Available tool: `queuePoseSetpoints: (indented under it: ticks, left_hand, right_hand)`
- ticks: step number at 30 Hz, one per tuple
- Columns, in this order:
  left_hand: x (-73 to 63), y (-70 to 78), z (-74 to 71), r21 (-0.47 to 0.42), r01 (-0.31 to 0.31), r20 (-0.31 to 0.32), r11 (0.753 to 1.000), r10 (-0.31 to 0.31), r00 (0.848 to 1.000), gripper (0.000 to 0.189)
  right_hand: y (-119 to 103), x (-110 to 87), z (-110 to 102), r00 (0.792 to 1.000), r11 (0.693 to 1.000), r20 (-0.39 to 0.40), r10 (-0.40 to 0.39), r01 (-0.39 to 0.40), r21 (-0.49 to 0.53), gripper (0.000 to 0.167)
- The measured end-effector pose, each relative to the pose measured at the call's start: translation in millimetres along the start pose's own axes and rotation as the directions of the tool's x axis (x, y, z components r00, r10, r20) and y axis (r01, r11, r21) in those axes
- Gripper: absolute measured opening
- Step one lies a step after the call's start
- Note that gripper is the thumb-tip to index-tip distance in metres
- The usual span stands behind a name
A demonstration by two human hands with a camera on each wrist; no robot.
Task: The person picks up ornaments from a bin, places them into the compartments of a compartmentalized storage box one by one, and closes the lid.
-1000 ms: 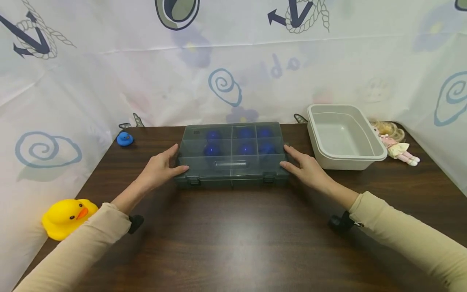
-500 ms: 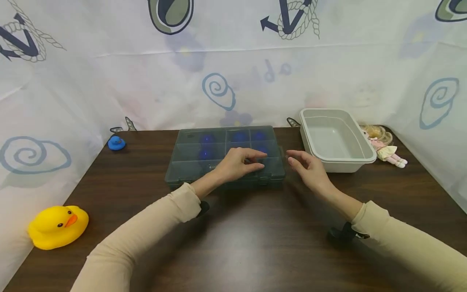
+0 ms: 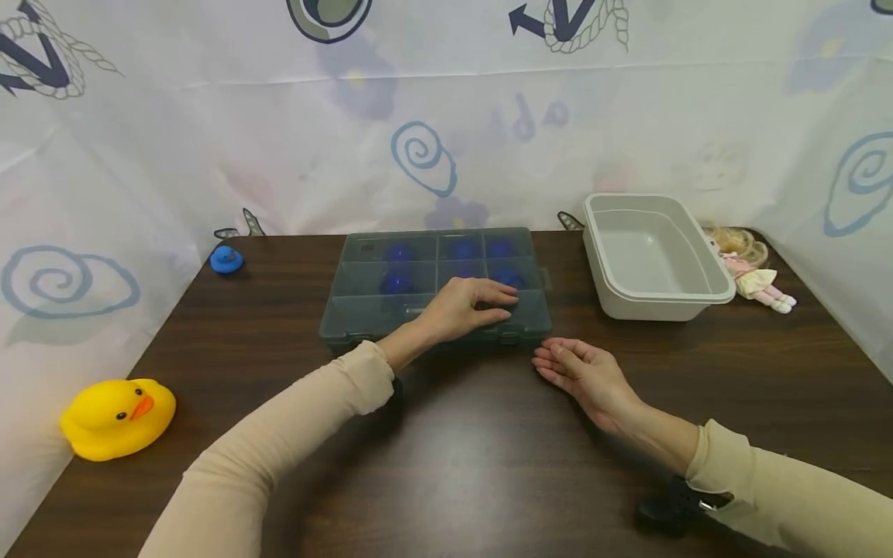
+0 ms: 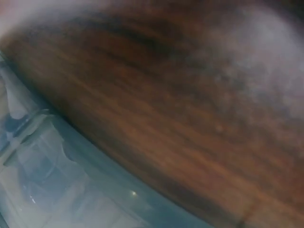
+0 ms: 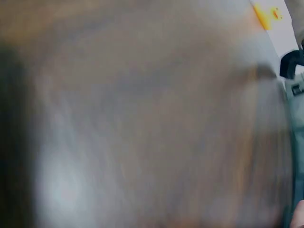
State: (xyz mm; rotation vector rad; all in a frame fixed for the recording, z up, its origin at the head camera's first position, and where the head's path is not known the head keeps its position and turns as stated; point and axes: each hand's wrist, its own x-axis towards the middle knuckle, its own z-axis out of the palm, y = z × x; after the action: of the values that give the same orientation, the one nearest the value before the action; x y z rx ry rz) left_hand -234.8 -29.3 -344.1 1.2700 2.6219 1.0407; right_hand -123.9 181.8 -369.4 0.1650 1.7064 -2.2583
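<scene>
A flat case (image 3: 359, 314) of translucent grey-green plastic lies closed near the back of the table in the head view. Round blue objects (image 3: 397, 282) show through its divided lid. My left hand (image 3: 456, 310) is over the right front part of the lid, thumb and fingers apart with nothing between them. Just off the case's right front corner is my right hand (image 3: 586, 380), its fingers nearly straight and pointing at that corner. The left wrist view catches the case's edge (image 4: 104, 166); the right wrist view is blurred, with the case (image 5: 298, 142) at its right border.
A pale grey basin (image 3: 666, 298) stands at the back right, with a blond doll (image 3: 756, 279) lying beside it. On the left are a yellow rubber duck (image 3: 118, 418) and a small blue duck (image 3: 226, 260). A printed cloth (image 3: 314, 155) hangs behind the table.
My left hand has left the case's left side and crossed over its lid to the right. My right hand has let go of the right side and come down to the front corner.
</scene>
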Motion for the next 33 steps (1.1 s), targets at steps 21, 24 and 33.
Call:
queuePoseSetpoints:
  ticks: [21, 24, 33]
  left_hand:
    - [-1.2, 0.4, 0.4, 0.04, -0.02, 0.012, 0.999, 0.019, 1.0, 0.031]
    - [-0.9, 0.1, 0.2, 0.04, -0.02, 0.011, 0.999, 0.019, 1.0, 0.031]
    - [-0.4, 0.9, 0.6, 0.031, -0.012, 0.006, 0.999, 0.012, 1.0, 0.031]
  right_hand:
    - [14.0, 1.2, 26.1, 0.998, 0.998, 0.036, 0.06, -0.061, 0.014, 0.046]
    - [15.7, 2.2, 30.8, 0.998, 0.998, 0.019, 0.058, -0.058, 0.027, 0.046]
    - [22.9, 4.0, 40.8, 0.997, 0.992, -0.047, 0.067, -0.061, 0.107, 0.046]
